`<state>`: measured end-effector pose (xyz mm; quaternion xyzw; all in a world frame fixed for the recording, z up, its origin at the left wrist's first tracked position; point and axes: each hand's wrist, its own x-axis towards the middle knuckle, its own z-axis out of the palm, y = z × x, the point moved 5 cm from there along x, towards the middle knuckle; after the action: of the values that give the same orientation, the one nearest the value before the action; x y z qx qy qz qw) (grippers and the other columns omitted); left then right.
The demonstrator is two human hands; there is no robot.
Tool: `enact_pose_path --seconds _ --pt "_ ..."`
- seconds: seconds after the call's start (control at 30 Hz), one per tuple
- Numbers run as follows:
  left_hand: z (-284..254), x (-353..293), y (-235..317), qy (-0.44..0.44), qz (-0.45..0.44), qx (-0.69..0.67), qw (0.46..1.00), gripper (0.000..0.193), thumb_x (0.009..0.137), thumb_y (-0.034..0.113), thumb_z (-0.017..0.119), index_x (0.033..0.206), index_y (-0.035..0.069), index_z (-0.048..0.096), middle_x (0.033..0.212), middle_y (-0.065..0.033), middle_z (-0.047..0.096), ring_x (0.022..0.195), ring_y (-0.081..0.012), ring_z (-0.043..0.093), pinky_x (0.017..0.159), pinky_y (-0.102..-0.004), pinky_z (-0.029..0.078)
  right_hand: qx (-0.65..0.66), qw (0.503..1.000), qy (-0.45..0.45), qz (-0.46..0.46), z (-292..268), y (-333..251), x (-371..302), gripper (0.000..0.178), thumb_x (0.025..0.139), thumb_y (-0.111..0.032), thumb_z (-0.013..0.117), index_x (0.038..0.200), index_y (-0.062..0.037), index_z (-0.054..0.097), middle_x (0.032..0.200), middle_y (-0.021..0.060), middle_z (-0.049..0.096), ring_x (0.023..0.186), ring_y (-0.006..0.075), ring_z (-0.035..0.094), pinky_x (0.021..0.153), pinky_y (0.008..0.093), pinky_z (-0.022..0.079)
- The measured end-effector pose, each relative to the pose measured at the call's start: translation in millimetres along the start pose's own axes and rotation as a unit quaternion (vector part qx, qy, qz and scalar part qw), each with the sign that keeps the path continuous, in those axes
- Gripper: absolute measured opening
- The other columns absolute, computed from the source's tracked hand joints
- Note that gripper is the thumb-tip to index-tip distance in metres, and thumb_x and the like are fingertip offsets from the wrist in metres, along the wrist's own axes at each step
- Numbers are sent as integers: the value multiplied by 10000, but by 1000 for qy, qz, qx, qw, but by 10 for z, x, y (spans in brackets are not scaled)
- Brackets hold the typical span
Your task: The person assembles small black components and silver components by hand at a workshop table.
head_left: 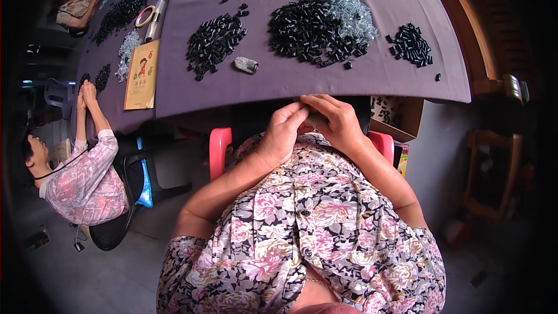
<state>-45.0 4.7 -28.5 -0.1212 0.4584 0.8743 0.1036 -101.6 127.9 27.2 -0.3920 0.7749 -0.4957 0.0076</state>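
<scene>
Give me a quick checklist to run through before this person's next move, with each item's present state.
1. Both hands visible: ok; left hand and right hand meet in front of the table.
2. Anything held identifiable: cannot tell; the fingers cover it.
3. Black pieces on the table: ok; heaped ahead.
4. Clear pieces separate from black ones: not ok; they overlap in the largest heap.
5. Cardboard box visible: ok; below the table's edge, at the right.

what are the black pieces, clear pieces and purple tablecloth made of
Black pieces: probably hard plastic, glossy, showing small highlights.
Clear pieces: likely transparent plastic, though glass isn't ruled out; they glint.
Purple tablecloth: apparently matte fabric, with faint creases.
</scene>
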Motion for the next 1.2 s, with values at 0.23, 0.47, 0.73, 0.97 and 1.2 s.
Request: enact_pose_path --seconds 0.23,0.47,0.73,0.97,1.2 --pt "51 -16 42 -28 25 46 998 295 1041 149 444 1254 -11 572 1138 -69 636 1003 -143 631 891 -286 520 14 1000 -10 3 -13 -20 7 460 729 67 700 1183 26 641 1095 187 678 978 337 690 824 355 561" --pt "144 -38 75 39 50 29 998 203 1017 114 442 1068 4 604 951 3 612 843 -65 590 749 -235 505 -42 999 9 -25 45 -51 -30 452 718 22 732 1163 22 651 1092 191 688 964 347 696 807 368 571" --pt "13 16 -49 -16 47 32 998 276 1019 99 419 1211 -13 584 1099 -40 630 956 -108 615 821 -261 514 -80 996 6 -40 85 -18 -51 451 723 26 715 1169 26 646 1113 193 681 966 347 695 809 370 572" --pt "28 -1 31 -3 65 13 998 254 1029 136 452 1184 -5 596 1076 -47 646 915 -107 621 850 -271 512 184 976 -48 106 34 4 -10 484 776 102 610 1257 45 605 1185 159 663 1091 211 646 923 314 514" --pt "69 -38 51 -1 63 15 998 259 1040 152 453 1194 3 597 1072 -50 653 946 -116 634 874 -283 521 185 977 -49 92 31 82 -7 438 824 135 525 1245 53 613 1148 153 679 1090 202 636 954 302 485"
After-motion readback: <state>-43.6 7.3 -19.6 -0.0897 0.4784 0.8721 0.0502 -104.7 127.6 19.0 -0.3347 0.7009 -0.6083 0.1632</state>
